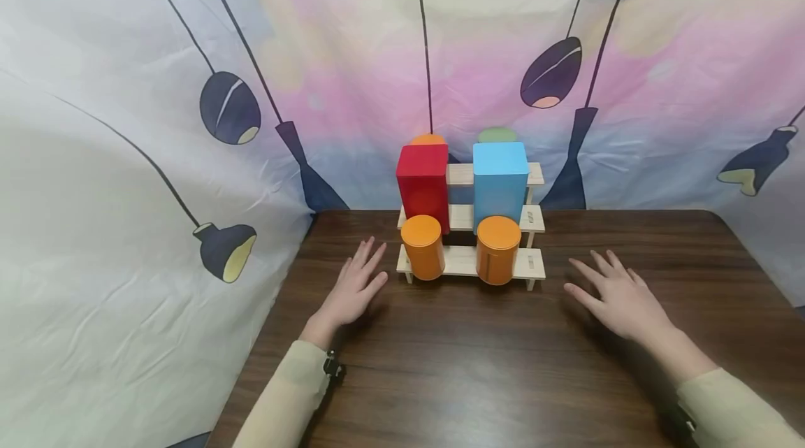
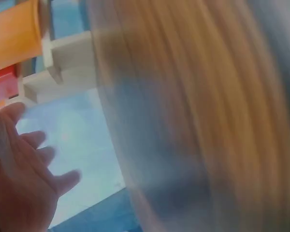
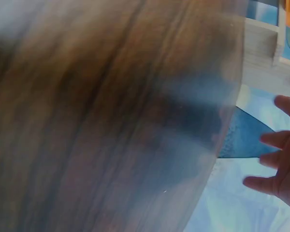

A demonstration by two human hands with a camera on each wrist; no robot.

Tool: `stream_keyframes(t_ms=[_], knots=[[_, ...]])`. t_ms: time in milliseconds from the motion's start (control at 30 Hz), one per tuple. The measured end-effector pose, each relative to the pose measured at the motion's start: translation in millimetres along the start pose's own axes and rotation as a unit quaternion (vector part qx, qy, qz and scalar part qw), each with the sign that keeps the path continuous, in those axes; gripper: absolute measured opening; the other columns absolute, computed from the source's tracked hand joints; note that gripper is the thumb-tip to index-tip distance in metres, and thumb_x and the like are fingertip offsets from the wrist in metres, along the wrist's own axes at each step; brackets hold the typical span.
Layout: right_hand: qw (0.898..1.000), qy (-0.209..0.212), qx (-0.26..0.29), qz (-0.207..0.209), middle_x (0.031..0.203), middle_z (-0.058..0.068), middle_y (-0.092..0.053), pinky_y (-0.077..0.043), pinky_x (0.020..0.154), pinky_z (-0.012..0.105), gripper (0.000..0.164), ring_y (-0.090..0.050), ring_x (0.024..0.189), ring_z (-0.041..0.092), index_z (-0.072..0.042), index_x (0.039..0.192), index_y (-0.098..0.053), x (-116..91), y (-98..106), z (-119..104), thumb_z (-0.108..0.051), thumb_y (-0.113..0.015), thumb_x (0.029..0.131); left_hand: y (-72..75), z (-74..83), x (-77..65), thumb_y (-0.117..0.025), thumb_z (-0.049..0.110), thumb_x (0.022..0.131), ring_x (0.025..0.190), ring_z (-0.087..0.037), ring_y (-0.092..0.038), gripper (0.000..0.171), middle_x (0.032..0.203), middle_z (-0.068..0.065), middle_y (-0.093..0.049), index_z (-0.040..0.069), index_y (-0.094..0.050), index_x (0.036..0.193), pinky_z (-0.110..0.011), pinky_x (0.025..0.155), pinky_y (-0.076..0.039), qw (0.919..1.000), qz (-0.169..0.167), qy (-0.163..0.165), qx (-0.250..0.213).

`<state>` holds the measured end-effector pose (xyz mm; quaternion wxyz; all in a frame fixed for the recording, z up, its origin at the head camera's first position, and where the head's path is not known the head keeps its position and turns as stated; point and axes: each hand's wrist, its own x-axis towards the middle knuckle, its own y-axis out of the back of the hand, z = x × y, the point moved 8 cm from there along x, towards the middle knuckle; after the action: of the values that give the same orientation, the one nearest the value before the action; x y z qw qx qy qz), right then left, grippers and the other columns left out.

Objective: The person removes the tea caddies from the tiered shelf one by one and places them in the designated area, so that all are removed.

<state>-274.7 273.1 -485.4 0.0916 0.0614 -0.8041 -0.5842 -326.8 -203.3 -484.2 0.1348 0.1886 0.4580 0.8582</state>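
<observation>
My left hand is held over the table just left of a small three-step wooden rack, fingers extended and holding nothing. To the right of the rack, a wider gap away, my right hand has its fingers spread, also without anything in it. Two orange canisters, one left and one right, stand on the lowest step. Behind them rise a tall red box and a light blue box. Partly hidden at the back are an orange round top and a green round top.
The dark wooden table reaches back to a hanging cloth printed with lamps. Cloth also closes off the left and right sides. In the left wrist view, the rack and an orange canister appear beyond the fingers.
</observation>
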Motion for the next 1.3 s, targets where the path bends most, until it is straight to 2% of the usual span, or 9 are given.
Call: stream_keyframes(t_ms=[133,300,567,667,800,900,1000,1100,1300], knots=[[1.0,-0.001,0.022,0.002,0.156,0.037,-0.045,-0.04,0.103,0.082,0.067,-0.039,0.143,0.061,-0.005,0.153,-0.057,3,6,1,-0.055,-0.053,0.11,-4.1,4.1,3.1,-0.045,0.039,0.116,0.161,-0.037,-0.022,0.059,0.175,-0.016,-0.026,0.011,-0.037,0.167,-0.066,0.128,-0.021,0.9951,0.017,0.024,-0.095],[0.997,-0.007,0.082,0.005,0.142,0.035,-0.061,-0.055,0.088,0.071,0.062,-0.064,0.121,0.052,-0.004,0.151,-0.059,4,16,-3,-0.051,-0.055,0.111,-4.1,8.4,7.8,-0.05,0.03,0.116,0.156,-0.034,-0.035,0.054,0.168,-0.017,-0.041,0.006,-0.044,0.163,-0.058,0.127,-0.029,0.9899,0.032,0.041,-0.132],[0.985,-0.001,0.168,0.044,0.14,0.027,-0.066,-0.053,0.096,0.069,0.059,-0.065,0.123,0.05,-0.004,0.151,-0.059,1,41,-15,-0.047,-0.057,0.111,-0.9,5.6,11.4,-0.06,0.031,0.112,0.149,-0.033,-0.047,0.052,0.159,-0.011,-0.054,0.007,-0.054,0.157,-0.058,0.123,-0.038,0.9744,0.043,0.117,-0.187],[0.98,-0.01,0.189,0.066,0.138,0.024,-0.068,-0.055,0.092,0.061,0.057,-0.065,0.122,0.049,-0.007,0.152,-0.059,-1,49,-19,-0.046,-0.058,0.111,-0.7,4.3,13.1,-0.063,0.03,0.11,0.149,-0.032,-0.047,0.051,0.158,-0.01,-0.056,0.008,-0.056,0.156,-0.058,0.124,-0.035,0.9638,0.056,0.141,-0.219],[0.971,-0.031,0.219,0.094,0.135,0.02,-0.071,-0.054,0.085,0.031,0.056,-0.068,0.12,0.043,-0.012,0.153,-0.06,-4,57,-22,-0.046,-0.06,0.11,-5.1,4.9,16.9,-0.066,0.029,0.109,0.149,-0.031,-0.047,0.049,0.156,-0.008,-0.058,0.009,-0.059,0.153,-0.057,0.126,-0.033,0.9454,0.065,0.159,-0.277],[0.962,-0.043,0.246,0.112,0.136,0.019,-0.071,-0.048,0.08,0.014,0.054,-0.069,0.118,0.026,-0.014,0.154,-0.06,-5,62,-25,-0.045,-0.062,0.109,-12.0,5.4,22.4,-0.067,0.03,0.108,0.147,-0.03,-0.049,0.049,0.155,-0.008,-0.059,0.01,-0.061,0.152,-0.057,0.125,-0.034,0.9286,0.064,0.174,-0.321],[0.952,-0.045,0.277,0.125,0.136,0.017,-0.071,-0.047,0.079,0.009,0.052,-0.065,0.111,0.0,-0.016,0.155,-0.059,-4,63,-34,-0.042,-0.063,0.109,-20.4,0.7,26.0,-0.068,0.028,0.107,0.144,-0.03,-0.052,0.047,0.154,-0.009,-0.06,0.011,-0.063,0.15,-0.057,0.124,-0.037,0.9107,0.072,0.195,-0.357],[0.939,-0.035,0.314,0.136,0.134,0.018,-0.072,-0.049,0.081,0.007,0.052,-0.058,0.105,-0.018,-0.015,0.155,-0.058,0,63,-47,-0.038,-0.064,0.109,-27.6,-5.3,27.0,-0.07,0.024,0.106,0.138,-0.029,-0.057,0.044,0.15,-0.01,-0.063,0.011,-0.065,0.148,-0.054,0.122,-0.041,0.895,0.09,0.215,-0.381],[0.923,-0.033,0.354,0.147,0.137,0.016,-0.071,-0.052,0.083,0.007,0.056,-0.064,0.108,-0.008,-0.015,0.157,-0.056,7,64,-68,-0.036,-0.07,0.106,-36.6,-9.6,26.5,-0.071,0.01,0.103,0.122,-0.028,-0.07,0.042,0.142,-0.014,-0.068,0.005,-0.067,0.144,-0.045,0.111,-0.054,0.8843,0.097,0.214,-0.404]])
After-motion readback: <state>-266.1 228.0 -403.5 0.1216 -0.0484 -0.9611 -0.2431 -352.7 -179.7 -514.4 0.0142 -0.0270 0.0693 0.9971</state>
